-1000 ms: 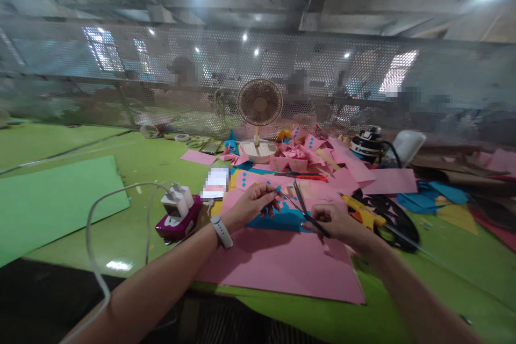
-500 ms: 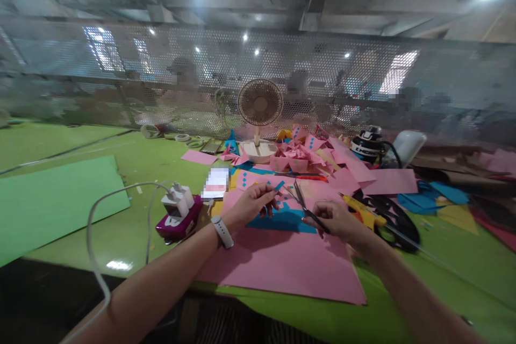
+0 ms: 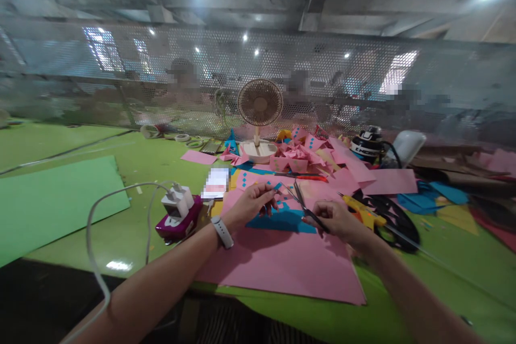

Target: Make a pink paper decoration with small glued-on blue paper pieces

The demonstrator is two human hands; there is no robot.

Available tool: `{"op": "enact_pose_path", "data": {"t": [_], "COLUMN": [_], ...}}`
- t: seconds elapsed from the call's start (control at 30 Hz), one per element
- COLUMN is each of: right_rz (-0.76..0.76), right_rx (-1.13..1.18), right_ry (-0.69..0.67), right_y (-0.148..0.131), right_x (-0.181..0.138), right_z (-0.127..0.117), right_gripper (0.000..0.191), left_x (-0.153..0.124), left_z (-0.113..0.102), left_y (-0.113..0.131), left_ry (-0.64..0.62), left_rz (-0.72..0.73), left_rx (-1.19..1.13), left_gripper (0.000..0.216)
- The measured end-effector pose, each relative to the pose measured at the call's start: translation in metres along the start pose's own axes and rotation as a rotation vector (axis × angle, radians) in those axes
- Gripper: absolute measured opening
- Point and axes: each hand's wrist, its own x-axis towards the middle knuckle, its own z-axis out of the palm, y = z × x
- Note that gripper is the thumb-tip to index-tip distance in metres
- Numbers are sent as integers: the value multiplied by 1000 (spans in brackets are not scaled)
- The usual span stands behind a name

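My left hand (image 3: 258,200), with a white watch band (image 3: 222,232) at the wrist, pinches a small blue paper strip (image 3: 278,186) between thumb and fingers. A pair of dark scissors (image 3: 309,212) is in my right hand (image 3: 331,218), its blades spread and pointing toward the strip. Below both hands lies a blue paper piece (image 3: 282,221) with small blue bits around it. It rests on a large pink sheet (image 3: 282,266) near the table's front edge.
Behind the hands stand a small fan (image 3: 260,103) and a heap of pink scraps (image 3: 300,151). At left are a purple power strip (image 3: 177,226) with chargers, a phone (image 3: 216,183) and a green sheet (image 3: 60,199). A yellow tool (image 3: 365,214) and black tape roll (image 3: 397,228) lie right.
The blue strip in my left hand looks shorter at its end near the scissors. Both hands stay in nearly the same place.
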Motion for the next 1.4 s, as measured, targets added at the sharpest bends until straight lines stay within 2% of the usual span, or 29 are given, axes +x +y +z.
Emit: {"op": "enact_pose_path", "data": {"t": [0.3, 0.5, 1.1, 1.4], "right_rz": [-10, 17, 22, 51], "right_rx": [-10, 38, -1, -4], "right_ry": [-43, -73, -76, -79], "right_y": [-2, 1, -1, -4], "right_x": [-4, -5, -5, -6], "right_z": [0, 2, 3, 5], "right_gripper": [35, 33, 33, 33], "left_x": [1, 1, -1, 0], "left_z": [1, 2, 3, 4], "left_y": [-2, -2, -2, -4], "left_ry": [52, 32, 4, 13], "left_rz": [44, 71, 41, 11], "left_rx": [-59, -74, -93, -196], "left_gripper": [28, 28, 24, 26]}}
